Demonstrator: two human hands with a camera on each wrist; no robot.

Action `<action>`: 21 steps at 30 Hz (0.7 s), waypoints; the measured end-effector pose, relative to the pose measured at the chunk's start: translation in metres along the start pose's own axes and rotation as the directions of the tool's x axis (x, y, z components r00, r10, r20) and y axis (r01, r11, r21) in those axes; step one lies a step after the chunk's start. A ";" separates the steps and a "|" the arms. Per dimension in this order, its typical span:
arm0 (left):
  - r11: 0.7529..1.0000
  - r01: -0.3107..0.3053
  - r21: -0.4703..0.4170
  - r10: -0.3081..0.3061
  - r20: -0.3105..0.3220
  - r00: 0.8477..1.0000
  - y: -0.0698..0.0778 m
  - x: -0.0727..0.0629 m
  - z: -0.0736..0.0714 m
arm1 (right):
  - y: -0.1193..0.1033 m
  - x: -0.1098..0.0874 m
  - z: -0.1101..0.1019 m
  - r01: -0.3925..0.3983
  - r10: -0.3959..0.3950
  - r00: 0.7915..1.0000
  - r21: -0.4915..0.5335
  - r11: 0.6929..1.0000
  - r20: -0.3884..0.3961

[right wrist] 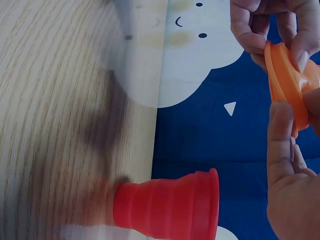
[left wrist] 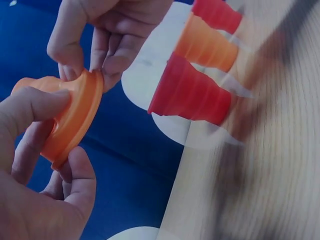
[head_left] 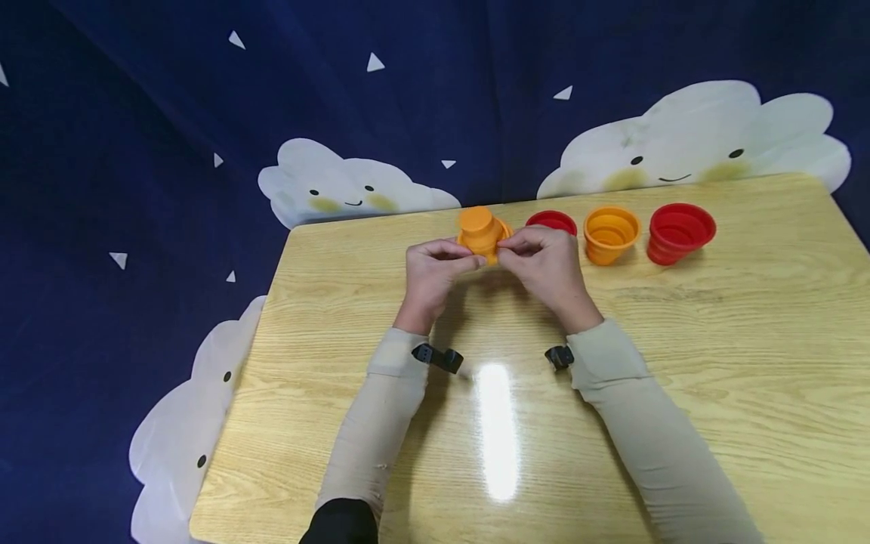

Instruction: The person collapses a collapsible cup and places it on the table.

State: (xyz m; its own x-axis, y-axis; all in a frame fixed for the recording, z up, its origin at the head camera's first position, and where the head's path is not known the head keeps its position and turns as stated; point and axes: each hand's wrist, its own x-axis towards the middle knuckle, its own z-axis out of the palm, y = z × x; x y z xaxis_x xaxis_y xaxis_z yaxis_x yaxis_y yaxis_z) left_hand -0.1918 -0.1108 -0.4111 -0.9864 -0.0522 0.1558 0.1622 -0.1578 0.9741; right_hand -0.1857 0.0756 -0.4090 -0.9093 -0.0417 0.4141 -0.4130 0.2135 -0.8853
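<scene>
Both hands hold an orange collapsible cup (head_left: 476, 221) above the far part of the table. Its narrow base points up in the head view, and its wall looks partly folded toward the wide rim. My left hand (head_left: 433, 276) pinches one side of the cup, the thumb pressed against the wall in the left wrist view. On the opposite side my right hand (head_left: 547, 270) pinches the rim between thumb and fingers. Just behind the right hand stands a red collapsible cup (left wrist: 192, 92), partly covered by that hand in the head view.
To the right stand another orange cup (head_left: 612, 234) and a second red cup (head_left: 680, 233), both upright and extended. All three standing cups line the back of the wooden table (head_left: 340, 302). A dark blue cloth (head_left: 408, 106) with cloud prints hangs behind the table.
</scene>
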 end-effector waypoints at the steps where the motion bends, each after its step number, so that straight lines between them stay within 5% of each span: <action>1: 1.000 0.003 0.002 -0.003 -0.003 1.000 0.000 0.000 0.001 | 0.000 0.000 0.000 0.004 -0.005 1.000 -0.007 1.000 -0.004; 21: 0.996 0.070 0.064 -0.064 -0.095 0.993 0.004 -0.001 0.003 | -0.006 -0.003 0.000 -0.049 0.049 0.997 0.005 0.999 0.053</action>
State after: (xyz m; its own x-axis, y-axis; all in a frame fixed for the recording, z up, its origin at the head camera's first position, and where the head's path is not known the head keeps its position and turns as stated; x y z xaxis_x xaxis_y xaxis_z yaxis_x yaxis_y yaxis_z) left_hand -0.1902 -0.1087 -0.4065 -0.9878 -0.1357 0.0770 0.0907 -0.0981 0.9910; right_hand -0.1806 0.0742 -0.4054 -0.9299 -0.0824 0.3585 -0.3679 0.2101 -0.9058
